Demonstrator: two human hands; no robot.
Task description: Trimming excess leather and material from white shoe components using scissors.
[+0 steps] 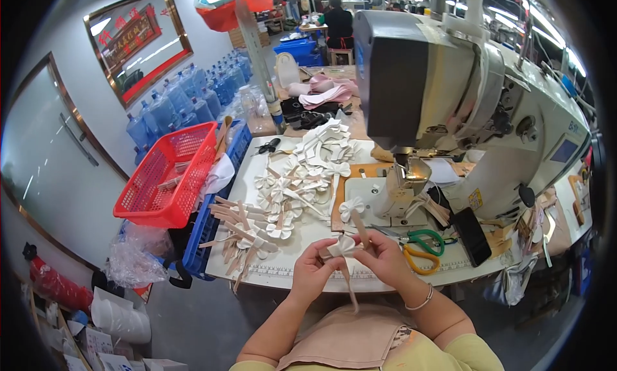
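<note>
Both my hands are closed on a white flower-shaped piece (342,244) with beige straps, just over the table's front edge. My left hand (313,268) pinches its left side. At the right, my right hand (382,254) grips it where a beige strap (360,227) sticks up between the fingers. Another strap end (352,286) hangs below the flower. Just beyond my hands, a second white flower (351,208) lies on the bed of a sewing machine (443,82). A heap of similar white flowers with straps (283,194) spreads to the left on the white table.
Scissors with green handles (427,241), yellow handles (421,260) and a black phone (472,236) lie right of my hands. A red basket (168,185) rests on a blue crate (209,223) at the left. Black snips (269,146) lie at the back. Someone sits far off.
</note>
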